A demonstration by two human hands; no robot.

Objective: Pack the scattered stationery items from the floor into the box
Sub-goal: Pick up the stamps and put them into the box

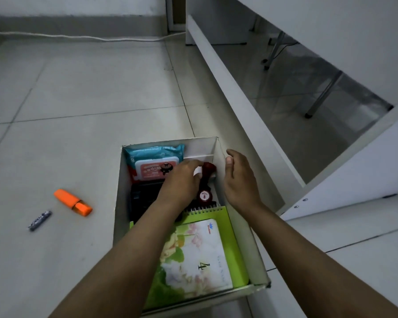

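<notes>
A: Hands?
B: Left hand (182,180) is reaching into the open white cardboard box (122,203), fingers curling round a dark red rubber stamp (205,193). Right hand (239,180) is resting on the box's right wall, grip relaxed, holding nothing.
A: Contents?
B: A blue wipes pack (155,160) is lying at the far end, a green spiral notebook (200,255) near.
A: Floor?
B: An orange highlighter (72,202) and a small blue-white tube (40,220) are lying left of the box.
</notes>
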